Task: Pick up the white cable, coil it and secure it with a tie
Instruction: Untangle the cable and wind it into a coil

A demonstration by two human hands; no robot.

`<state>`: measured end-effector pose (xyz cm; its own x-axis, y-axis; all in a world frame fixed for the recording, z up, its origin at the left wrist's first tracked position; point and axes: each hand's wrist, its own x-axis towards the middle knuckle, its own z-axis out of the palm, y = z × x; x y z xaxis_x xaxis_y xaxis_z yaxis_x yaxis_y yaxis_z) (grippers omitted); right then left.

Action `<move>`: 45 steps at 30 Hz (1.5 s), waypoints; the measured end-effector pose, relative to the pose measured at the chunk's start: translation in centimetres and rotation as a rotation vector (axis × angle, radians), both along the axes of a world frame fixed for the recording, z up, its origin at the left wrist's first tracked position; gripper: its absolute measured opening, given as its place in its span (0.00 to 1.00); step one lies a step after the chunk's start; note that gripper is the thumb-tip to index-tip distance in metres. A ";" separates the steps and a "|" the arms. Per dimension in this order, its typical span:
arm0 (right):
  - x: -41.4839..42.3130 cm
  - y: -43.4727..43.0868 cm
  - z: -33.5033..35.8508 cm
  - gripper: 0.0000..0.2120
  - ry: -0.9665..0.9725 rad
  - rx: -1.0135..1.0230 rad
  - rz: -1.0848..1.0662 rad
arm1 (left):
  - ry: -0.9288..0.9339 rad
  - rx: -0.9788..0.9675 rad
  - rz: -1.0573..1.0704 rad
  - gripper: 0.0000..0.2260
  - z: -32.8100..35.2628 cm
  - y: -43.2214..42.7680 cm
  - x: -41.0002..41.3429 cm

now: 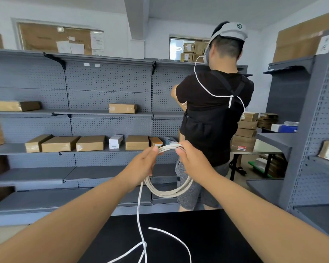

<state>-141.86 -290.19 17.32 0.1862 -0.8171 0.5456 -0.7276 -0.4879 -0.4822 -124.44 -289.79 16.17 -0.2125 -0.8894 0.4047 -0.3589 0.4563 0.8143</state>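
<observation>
Head view: the thin white cable (167, 192) is gathered into several round loops in the air above the matte black table (207, 234). The top of the bundle is caught between your two hands and its lower arc hangs free beneath them. From the loops one strand drops to the table, where the uncoiled length lies slack in a curve and runs off the bottom edge.

Your left hand (144, 164) has its fingers curled round the top of the loops. Your right hand (190, 158) pinches the same strands just beside it. A speck of green shows at your left fingertips, too small to name.

You look to be midway through coiling, with the tie still to come. The next move likely calls for your left hand to hold the bundle while the right draws up the slack and lays another loop of matching size.

Beyond stand grey pegboard shelves (103, 88) with brown cardboard boxes (90, 142), and a person in a black shirt (213, 111) facing away.
</observation>
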 end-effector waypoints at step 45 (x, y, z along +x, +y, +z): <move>0.0 2.3 -0.9 0.10 -0.237 -0.093 -0.064 | 0.039 -0.270 0.306 0.10 -1.1 2.6 -2.3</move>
